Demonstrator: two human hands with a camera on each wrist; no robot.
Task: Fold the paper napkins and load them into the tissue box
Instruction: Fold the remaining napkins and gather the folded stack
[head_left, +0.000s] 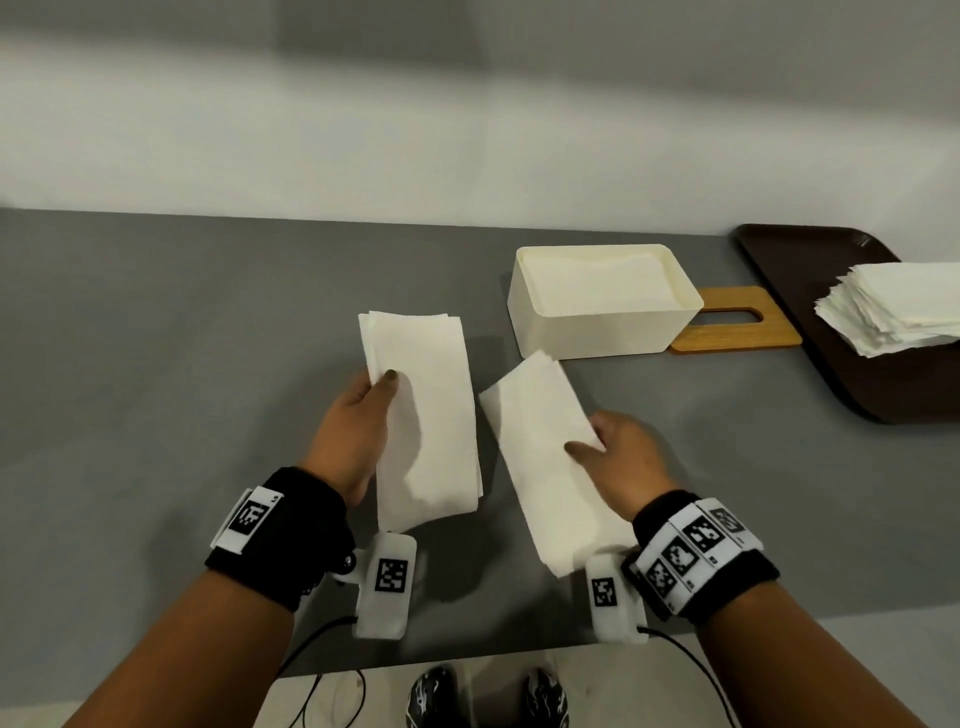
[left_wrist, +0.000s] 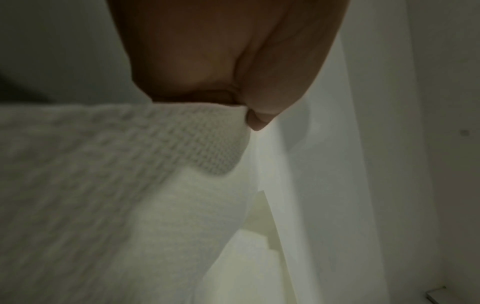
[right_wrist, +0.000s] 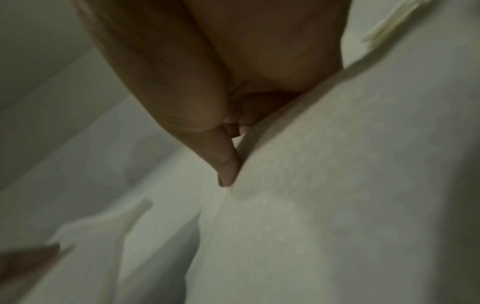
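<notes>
Over the grey table (head_left: 156, 364) each hand holds a folded white napkin. My left hand (head_left: 358, 421) pinches the left edge of one long folded napkin (head_left: 431, 415), thumb on top. My right hand (head_left: 618, 457) grips the right edge of a second folded napkin (head_left: 550, 467), which tilts toward the box. The cream tissue box (head_left: 597, 322) stands open behind them, with white napkins lying inside. In the left wrist view my left hand (left_wrist: 246, 107) pinches textured napkin (left_wrist: 103, 185). In the right wrist view my right hand's thumb (right_wrist: 226, 164) presses on napkin (right_wrist: 337, 185).
The box's wooden lid (head_left: 737, 327) with a slot lies flat right of the box. A dark brown tray (head_left: 810, 291) at the far right carries a stack of unfolded napkins (head_left: 893, 306). The table's near edge runs just below my wrists, with shoes (head_left: 436, 696) on the floor.
</notes>
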